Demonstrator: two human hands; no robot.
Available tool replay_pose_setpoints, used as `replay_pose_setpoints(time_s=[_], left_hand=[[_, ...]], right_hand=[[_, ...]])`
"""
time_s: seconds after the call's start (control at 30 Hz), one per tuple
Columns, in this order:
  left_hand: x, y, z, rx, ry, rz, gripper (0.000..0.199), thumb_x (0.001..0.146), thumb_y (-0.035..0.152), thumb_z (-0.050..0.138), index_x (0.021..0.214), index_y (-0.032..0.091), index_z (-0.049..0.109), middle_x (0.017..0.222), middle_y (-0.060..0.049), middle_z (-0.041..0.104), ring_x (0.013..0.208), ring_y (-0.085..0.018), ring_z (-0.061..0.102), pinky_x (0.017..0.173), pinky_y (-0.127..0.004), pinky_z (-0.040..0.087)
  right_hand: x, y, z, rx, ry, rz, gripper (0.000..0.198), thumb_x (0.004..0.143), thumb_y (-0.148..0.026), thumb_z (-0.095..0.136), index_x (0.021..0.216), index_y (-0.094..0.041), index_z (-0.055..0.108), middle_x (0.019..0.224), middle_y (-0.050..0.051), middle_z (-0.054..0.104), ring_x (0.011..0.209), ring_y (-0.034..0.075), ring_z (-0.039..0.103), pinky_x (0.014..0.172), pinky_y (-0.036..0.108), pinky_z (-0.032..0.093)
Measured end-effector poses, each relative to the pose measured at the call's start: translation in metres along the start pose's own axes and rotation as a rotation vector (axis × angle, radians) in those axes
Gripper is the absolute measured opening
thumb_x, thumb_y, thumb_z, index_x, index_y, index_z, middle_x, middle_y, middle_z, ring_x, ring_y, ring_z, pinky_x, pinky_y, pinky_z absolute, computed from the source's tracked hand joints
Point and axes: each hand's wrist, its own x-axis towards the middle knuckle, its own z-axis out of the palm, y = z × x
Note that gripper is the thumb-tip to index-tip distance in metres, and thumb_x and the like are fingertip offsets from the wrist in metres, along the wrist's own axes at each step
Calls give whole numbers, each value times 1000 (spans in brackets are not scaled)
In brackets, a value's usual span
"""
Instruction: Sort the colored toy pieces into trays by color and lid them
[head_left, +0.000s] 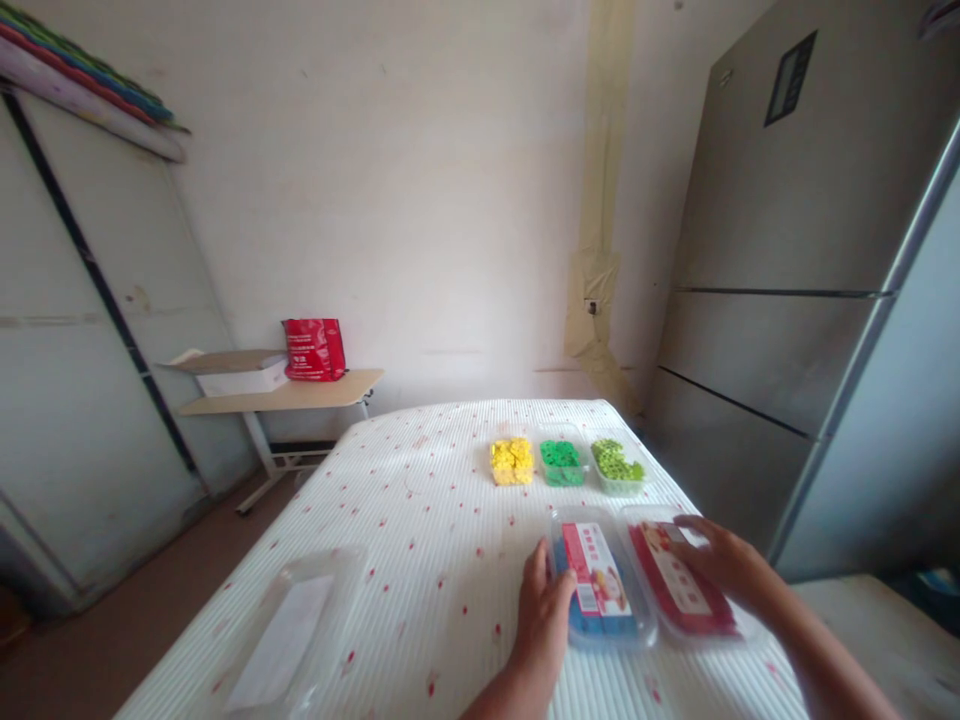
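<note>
My left hand (pixel 541 605) grips the left edge of a clear plastic box (pixel 630 590) with blue contents. Its thumb lies on the box's pink and white label, its fingers along the side. To the right, my right hand (pixel 716 558) reaches over a second clear box with red contents (pixel 667 585) and holds it near its far right edge. Both boxes lie flat on the table, side by side. Behind them stand three smaller clear boxes, holding yellow pieces (pixel 512 460), green pieces (pixel 561 461) and light green pieces (pixel 616 461).
A clear plastic box (pixel 337 590) with a white sheet lies at the table's front left. The table wears a white striped cloth (pixel 420 500) with red specks. A tall grey fridge (pixel 750 250) stands at right; a small side table (pixel 315 395) bears a red bag (pixel 315 350).
</note>
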Motion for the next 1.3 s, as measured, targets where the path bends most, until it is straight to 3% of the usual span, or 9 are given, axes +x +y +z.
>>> replay_pose_setpoints(time_s=[0.17,0.27,0.33,0.43,0.53,0.67,0.83,1.07,1.3], left_hand=[[17,16,-25,86,97,195,54,78,31,44,128,12,38,131,-14,46,115,-20,48,94,-30,40],[41,44,-43,417,211,502,41,75,19,44,115,18,50,122,-9,52,113,-19,47,95,-35,39],[59,64,-49,705,213,639,42,71,12,46,111,20,53,118,-6,54,114,-19,44,100,-35,33],[82,84,-46,1071,126,608,48,69,14,50,115,25,52,113,-6,55,109,-23,44,92,-37,37],[100,91,-33,1277,56,567,53,71,18,49,123,31,45,113,-7,53,108,-26,44,86,-39,38],[120,88,-12,1385,20,540,46,75,18,43,118,35,50,109,-8,53,106,-26,44,83,-42,36],[134,82,-6,1403,46,503,31,79,20,40,99,26,62,102,-10,54,102,-25,46,80,-39,38],[130,78,-45,1422,103,473,25,81,32,43,95,23,61,102,-9,52,103,-24,43,83,-36,37],[113,78,-112,1445,183,456,21,80,31,47,91,22,61,96,-7,53,98,-22,46,85,-34,37]], right_hand=[[17,-1,-13,-80,79,-91,42,76,-42,46,108,-19,59,106,11,64,90,24,63,76,32,47],[44,-19,-24,-142,41,-149,39,77,-34,48,112,-19,57,109,10,63,95,24,61,83,34,44],[66,-36,-29,-145,-38,-58,42,76,-24,50,117,-18,54,110,11,62,98,24,59,85,33,43],[93,-56,-30,-97,-133,107,52,73,-15,50,125,-15,46,109,14,61,92,24,61,74,33,49],[110,-65,-25,-8,-215,228,60,74,-14,47,132,-13,33,105,17,61,71,20,65,53,31,52],[123,-65,-12,119,-313,324,65,76,-11,45,136,-13,21,87,14,66,52,14,62,42,26,50],[138,-65,7,146,-343,345,68,77,-6,41,138,-11,11,56,6,62,37,12,55,34,17,41],[141,-93,26,151,-410,276,68,79,-5,38,139,-10,7,48,3,58,35,11,53,33,15,40],[135,-154,54,99,-525,144,71,79,-10,46,139,-7,8,48,4,60,33,12,53,32,18,43]])
